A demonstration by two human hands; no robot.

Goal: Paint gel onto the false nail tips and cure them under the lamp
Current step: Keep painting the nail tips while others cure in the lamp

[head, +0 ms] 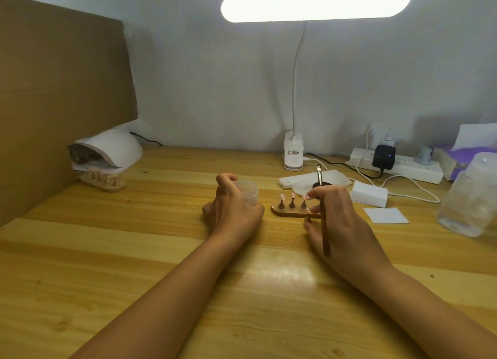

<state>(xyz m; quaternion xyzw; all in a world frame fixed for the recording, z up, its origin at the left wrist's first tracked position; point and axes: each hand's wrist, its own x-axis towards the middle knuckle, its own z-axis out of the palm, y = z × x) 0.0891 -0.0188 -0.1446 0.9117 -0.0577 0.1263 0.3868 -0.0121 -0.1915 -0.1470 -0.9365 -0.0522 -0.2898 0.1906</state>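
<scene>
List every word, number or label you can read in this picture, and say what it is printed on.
No text here is legible.
Label on the desk lamp base: printed lines, too blurred to read.
Power strip: no readable marking.
Black adapter: a blue light only, no text shows.

nail stand [285, 212]: right end behind right hand [347, 224] | clear jar [249, 190]: half covered by left hand [234, 211] | brush [324, 232]: bristles too small to tell
</scene>
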